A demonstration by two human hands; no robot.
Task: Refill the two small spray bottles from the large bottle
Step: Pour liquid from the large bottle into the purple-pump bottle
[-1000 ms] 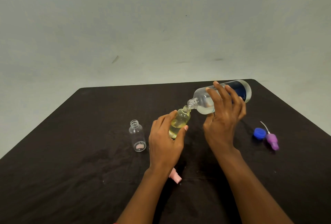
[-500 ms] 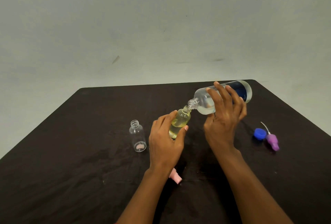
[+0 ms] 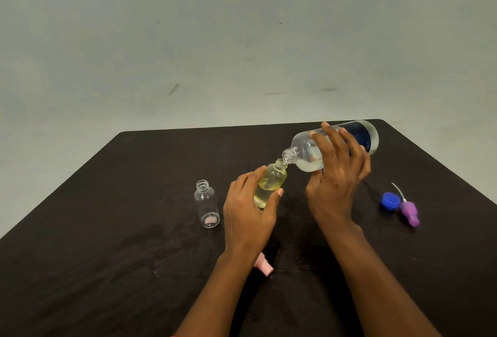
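To the left of our left hand [image 3: 248,218], an empty small spray bottle [image 3: 206,207] is standing upright and uncapped on the dark table [image 3: 107,256]. It is sitting just beside the back of that hand but apart from it. Something pinkish is showing through its base, and we cannot tell what it is.

Our left hand is gripping the second small spray bottle [image 3: 269,186], with the fingers and thumb curling round its lower body. We are holding it off the table and tilting it, so its open neck is pointing up and to the right, away from the palm. Pale yellow liquid is sitting inside it. Below our left wrist, a pink spray head [image 3: 265,268] is lying on the table, partly hidden by the forearm.

Our right hand [image 3: 333,183] is gripping the large bottle [image 3: 306,153], with the fingers wrapping over its body from the near side. We are tipping it almost onto its side. Its base is rising beyond the fingertips, and its open neck is pointing left and down toward our left hand. The two mouths are meeting or nearly meeting between our hands. We cannot tell whether liquid is passing across. Clear liquid is pooling along the large bottle's lower side.

To the right of our right hand, well apart from it, a blue cap [image 3: 390,201] and a purple spray head [image 3: 410,213] with a thin tube are lying just beside each other on the table.
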